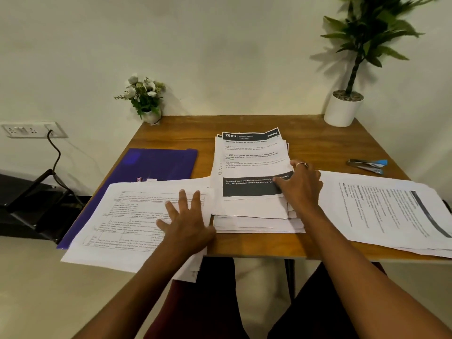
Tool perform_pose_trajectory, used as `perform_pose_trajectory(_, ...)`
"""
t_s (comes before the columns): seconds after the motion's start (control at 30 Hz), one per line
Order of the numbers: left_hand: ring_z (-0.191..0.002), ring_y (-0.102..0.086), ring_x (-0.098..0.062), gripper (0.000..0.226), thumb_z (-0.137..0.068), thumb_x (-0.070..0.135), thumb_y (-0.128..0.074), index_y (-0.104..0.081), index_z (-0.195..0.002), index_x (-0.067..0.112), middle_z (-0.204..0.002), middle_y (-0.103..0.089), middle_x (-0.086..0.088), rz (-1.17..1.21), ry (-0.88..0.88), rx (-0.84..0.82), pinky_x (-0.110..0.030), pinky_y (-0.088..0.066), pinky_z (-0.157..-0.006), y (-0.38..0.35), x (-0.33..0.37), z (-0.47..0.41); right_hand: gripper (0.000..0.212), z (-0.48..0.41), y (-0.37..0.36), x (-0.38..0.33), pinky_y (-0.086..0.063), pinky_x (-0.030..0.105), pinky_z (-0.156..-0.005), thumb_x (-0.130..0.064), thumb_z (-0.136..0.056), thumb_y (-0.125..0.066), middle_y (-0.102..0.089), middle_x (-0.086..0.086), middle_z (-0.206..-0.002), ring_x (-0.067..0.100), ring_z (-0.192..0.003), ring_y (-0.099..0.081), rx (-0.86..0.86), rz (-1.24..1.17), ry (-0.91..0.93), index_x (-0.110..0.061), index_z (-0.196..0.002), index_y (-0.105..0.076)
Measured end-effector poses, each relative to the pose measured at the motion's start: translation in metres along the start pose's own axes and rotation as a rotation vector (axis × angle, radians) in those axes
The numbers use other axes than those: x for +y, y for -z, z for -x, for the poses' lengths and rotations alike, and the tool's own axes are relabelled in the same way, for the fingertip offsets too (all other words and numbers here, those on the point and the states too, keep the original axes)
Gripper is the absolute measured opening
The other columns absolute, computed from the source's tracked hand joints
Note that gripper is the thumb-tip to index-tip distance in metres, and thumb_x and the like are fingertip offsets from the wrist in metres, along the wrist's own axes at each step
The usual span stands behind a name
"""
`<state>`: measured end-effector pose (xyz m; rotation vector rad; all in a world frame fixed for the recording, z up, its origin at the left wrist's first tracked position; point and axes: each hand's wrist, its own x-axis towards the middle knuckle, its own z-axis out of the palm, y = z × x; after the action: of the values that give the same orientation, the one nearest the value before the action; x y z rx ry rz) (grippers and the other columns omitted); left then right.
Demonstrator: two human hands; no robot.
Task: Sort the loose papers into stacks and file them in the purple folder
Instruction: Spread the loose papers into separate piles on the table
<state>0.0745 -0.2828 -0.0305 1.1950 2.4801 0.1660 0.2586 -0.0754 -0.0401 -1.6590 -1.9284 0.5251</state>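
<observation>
Smooth wooden table (305, 143), matt white paper stacks (254, 167), glossy purple plastic folder (156, 165), metal stapler (367, 164)

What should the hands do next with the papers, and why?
Probably square up the middle stack. Its sheets lie fanned with uneven edges, and the right hand rests on it. The left hand lies flat on the left stack, which overlaps the folder, so filing likely comes later.
</observation>
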Motion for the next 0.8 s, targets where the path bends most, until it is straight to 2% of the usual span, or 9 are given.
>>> perform_pose_trajectory(0.23, -0.154, -0.003, -0.042, 0.098, -0.086, 0.064, -0.065, -0.007, -0.159, 0.035, -0.17, 0.005, -0.001, 0.085, 0.05, 0.079, -0.073, -0.015, -0.115, 0.006, -0.022, -0.023, 0.06, 0.006, 0.0, 0.007, -0.054, 0.042, -0.093, -0.03, -0.084, -0.083, -0.06, 0.007, -0.138, 0.029, -0.122, -0.061, -0.016, -0.194, -0.02, -0.016, -0.136, -0.055)
perform_pose_trajectory(0.37, -0.155, -0.006, -0.039, 0.09, -0.088, 0.06, -0.063, -0.014, -0.159, 0.033, -0.17, -0.004, -0.001, 0.079, 0.016, 0.085, -0.073, -0.017, -0.115, 0.008, -0.031, -0.03, 0.053, 0.006, 0.001, 0.007, -0.055, 0.046, -0.097, -0.024, -0.088, -0.079, -0.064, 0.007, -0.136, 0.031, -0.119, -0.064, 0.037, -0.24, -0.019, -0.018, -0.135, -0.057)
perform_pose_trajectory(0.43, -0.155, -0.007, -0.038, 0.087, -0.089, 0.061, -0.06, -0.016, -0.158, 0.033, -0.17, -0.006, -0.001, 0.046, 0.014, 0.083, -0.073, -0.016, -0.116, 0.009, -0.031, -0.032, 0.047, 0.004, 0.004, 0.006, -0.054, 0.034, -0.088, -0.023, -0.091, -0.076, -0.065, 0.006, -0.134, 0.028, -0.116, -0.065, 0.018, -0.295, -0.056, -0.016, -0.134, -0.058)
perform_pose_trajectory(0.5, -0.155, -0.006, -0.037, 0.085, -0.089, 0.067, -0.057, -0.019, -0.157, 0.035, -0.17, -0.007, -0.001, 0.02, 0.033, 0.1, -0.071, -0.01, -0.118, 0.008, -0.029, -0.035, 0.035, 0.003, 0.007, 0.006, -0.049, 0.02, -0.071, -0.024, -0.094, -0.073, -0.068, 0.005, -0.127, 0.023, -0.107, -0.066, -0.011, -0.352, -0.085, -0.014, -0.126, -0.064)
perform_pose_trajectory(0.6, -0.156, -0.007, -0.032, 0.079, -0.089, 0.07, -0.056, -0.031, -0.154, 0.035, -0.169, -0.012, -0.001, 0.113, -0.039, 0.208, -0.065, -0.005, -0.119, 0.008, -0.016, -0.035, 0.021, 0.004, 0.011, 0.007, -0.046, 0.016, -0.057, -0.029, -0.098, -0.067, -0.069, 0.0, -0.114, 0.015, -0.096, -0.066, -0.063, -0.466, -0.146, -0.017, -0.115, -0.066)
perform_pose_trajectory(0.67, -0.153, -0.021, -0.026, 0.067, -0.092, 0.058, -0.062, -0.042, -0.148, 0.03, -0.166, -0.025, 0.0, 0.314, -0.162, 0.272, -0.055, -0.023, -0.119, 0.011, 0.0, -0.032, 0.016, 0.005, 0.016, 0.01, -0.048, 0.016, -0.055, -0.033, -0.1, -0.063, -0.068, -0.003, -0.107, 0.014, -0.092, -0.067, -0.126, -0.563, -0.206, -0.021, -0.11, -0.062)
perform_pose_trajectory(0.7, -0.147, -0.033, -0.023, 0.059, -0.093, 0.051, -0.065, -0.046, -0.144, 0.027, -0.161, -0.034, 0.001, 0.431, -0.214, 0.291, -0.044, -0.037, -0.112, 0.012, 0.008, -0.031, 0.013, 0.005, 0.017, 0.012, -0.048, 0.015, -0.054, -0.033, -0.101, -0.061, -0.066, -0.005, -0.104, 0.012, -0.088, -0.066, -0.156, -0.599, -0.226, -0.022, -0.109, -0.06)
perform_pose_trajectory(0.73, -0.14, -0.043, -0.021, 0.054, -0.094, 0.046, -0.066, -0.049, -0.141, 0.026, -0.155, -0.043, 0.002, 0.521, -0.257, 0.311, -0.035, -0.045, -0.101, 0.013, 0.017, -0.031, 0.011, 0.007, 0.019, 0.014, -0.047, 0.013, -0.051, -0.031, -0.102, -0.06, -0.065, -0.006, -0.101, 0.01, -0.083, -0.064, -0.178, -0.628, -0.239, -0.023, -0.109, -0.059)
perform_pose_trajectory(0.8, -0.131, -0.053, -0.019, 0.051, -0.095, 0.044, -0.066, -0.05, -0.14, 0.026, -0.148, -0.051, 0.004, 0.631, -0.291, 0.335, -0.031, -0.051, -0.093, 0.013, 0.032, -0.034, 0.012, 0.01, 0.023, 0.018, -0.046, 0.012, -0.048, -0.027, -0.103, -0.058, -0.065, -0.008, -0.101, 0.007, -0.08, -0.063, -0.204, -0.685, -0.268, -0.021, -0.113, -0.059)
